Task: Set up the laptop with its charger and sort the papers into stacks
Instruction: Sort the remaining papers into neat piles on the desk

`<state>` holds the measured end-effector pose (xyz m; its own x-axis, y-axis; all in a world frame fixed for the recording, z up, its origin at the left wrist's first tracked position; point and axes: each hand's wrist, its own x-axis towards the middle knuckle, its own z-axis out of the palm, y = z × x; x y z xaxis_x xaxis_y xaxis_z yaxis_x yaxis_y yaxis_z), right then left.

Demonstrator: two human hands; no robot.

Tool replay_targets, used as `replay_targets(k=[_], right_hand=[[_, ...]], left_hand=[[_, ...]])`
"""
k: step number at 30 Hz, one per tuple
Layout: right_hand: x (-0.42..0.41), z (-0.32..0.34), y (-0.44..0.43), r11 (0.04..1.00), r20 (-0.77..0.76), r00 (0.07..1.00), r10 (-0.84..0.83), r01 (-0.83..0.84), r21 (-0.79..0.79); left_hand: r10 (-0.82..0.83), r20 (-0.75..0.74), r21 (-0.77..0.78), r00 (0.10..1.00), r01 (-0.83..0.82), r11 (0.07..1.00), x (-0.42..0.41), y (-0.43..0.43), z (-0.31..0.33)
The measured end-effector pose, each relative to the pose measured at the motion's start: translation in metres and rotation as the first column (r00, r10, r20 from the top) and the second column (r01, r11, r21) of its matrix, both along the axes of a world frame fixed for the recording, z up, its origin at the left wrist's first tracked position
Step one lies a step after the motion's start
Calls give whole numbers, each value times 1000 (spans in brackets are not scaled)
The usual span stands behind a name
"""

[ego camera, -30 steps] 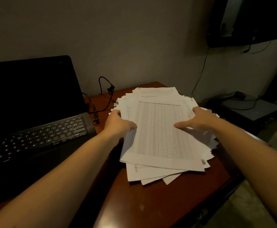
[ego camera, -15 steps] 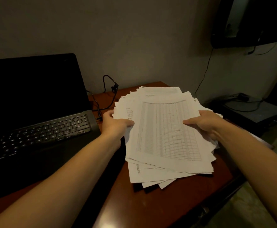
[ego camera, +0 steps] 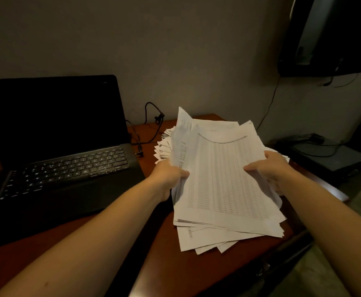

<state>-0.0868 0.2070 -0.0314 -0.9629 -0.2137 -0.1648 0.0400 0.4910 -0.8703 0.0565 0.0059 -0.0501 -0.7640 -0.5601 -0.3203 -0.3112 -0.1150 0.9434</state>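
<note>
The papers (ego camera: pixel 224 174) sit at 3 o'clock of the laptop (ego camera: pixel 68 168). The upper part of the stack is raised between my hands, and looser sheets lie fanned on the desk (ego camera: pixel 175 264) beneath. My left hand (ego camera: pixel 166 174) pinches the 9 o'clock edge, thumb on top, and my right hand (ego camera: pixel 269 168) grips the 3 o'clock edge likewise. The sheets are uneven, so I judge the lower ones could slip out toward 6 o'clock and off the desk's near edge. The corner at 11 o'clock curls up, and squeezing harder may crease it. The charger cable (ego camera: pixel 151 125) lies close beyond it, where a swung stack could snag it.
</note>
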Motion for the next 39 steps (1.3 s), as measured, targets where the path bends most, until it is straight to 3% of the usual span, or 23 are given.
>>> replay_targets(k=[5,12,18,24,27,29,31,33,36,38,39], right_hand=[[10,10,9,988,176,981,86,-61,-143],[27,34,5,958,52,984,172,-155,-241],[48,64,-32,922,-19,958,286,-281,-265],[93,86,-112,855,-95,893,440,-450,-257],[120,82,-156,820,-146,832,535,-553,-148],[138,65,-184,794,-102,791,603,-608,-19],[157,41,-209,761,-99,763,639,-608,226],[169,18,-227,713,-209,721,660,-515,475],[181,1,-243,696,-286,665,690,-503,512],[182,-6,-250,674,-271,644,716,-534,511],[183,-7,-252,671,-259,648,716,-536,512]], left_hand=[[73,-59,21,996,-71,997,12,-5,-6],[93,-184,52,979,-84,995,28,-21,16],[95,-329,-23,940,-109,994,64,-59,61],[177,-318,-87,931,-215,973,157,-111,103],[277,-282,-102,918,-316,943,210,-147,100],[360,-198,-207,912,-397,894,240,-174,79],[431,10,-505,902,-367,781,269,-196,52],[468,185,-753,864,-181,633,293,-208,23],[412,239,-863,879,-2,505,305,-202,-6],[390,209,-884,897,2,468,301,-192,-15],[381,166,-868,909,-49,495,298,-191,-17]])
